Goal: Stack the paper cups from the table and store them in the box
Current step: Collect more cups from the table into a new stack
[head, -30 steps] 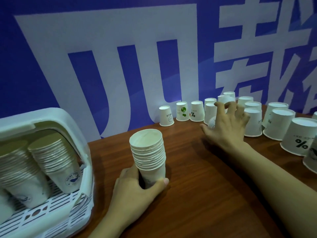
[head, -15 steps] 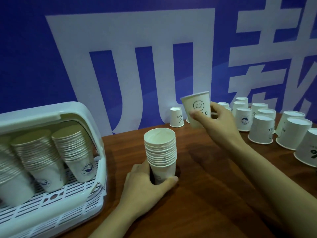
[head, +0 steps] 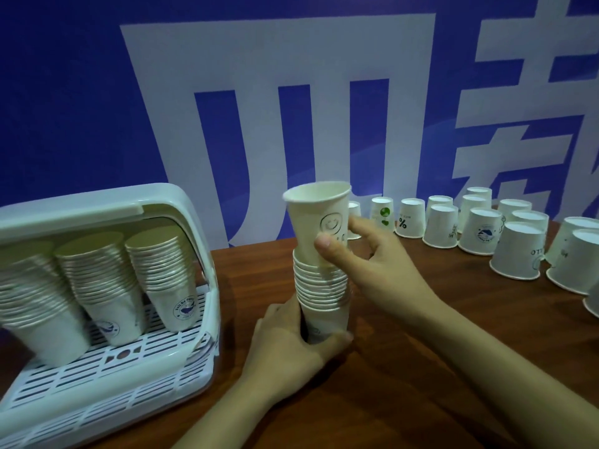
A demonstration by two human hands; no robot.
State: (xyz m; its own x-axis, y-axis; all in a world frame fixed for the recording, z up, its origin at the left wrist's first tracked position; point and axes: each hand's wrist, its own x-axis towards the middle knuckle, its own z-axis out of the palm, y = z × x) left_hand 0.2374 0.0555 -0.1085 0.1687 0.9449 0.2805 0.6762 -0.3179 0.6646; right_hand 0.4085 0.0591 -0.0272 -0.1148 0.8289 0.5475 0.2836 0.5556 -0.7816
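Stack (head: pixel 322 286) stands on counter (head: pixel 405 367), left hand (head: pixel 291 345) wrapped round its bottom. Right hand (head: pixel 372 264) pinches smiley cup (head: pixel 319 222), mouth up, partly pushed into stack top. Box (head: pixel 181 222) at left holds three stacks. Upside-down cups (head: pixel 515 254) wait at right.

A cream paper cup with a smiley face (head: pixel 319 222) tops the white cup stack (head: pixel 322 286); the slatted plastic box (head: pixel 181 222) is white (pale throughout), the wooden table (head: pixel 405 367) reddish-brown, the blue wall banner (head: pixel 81 108) white-lettered.
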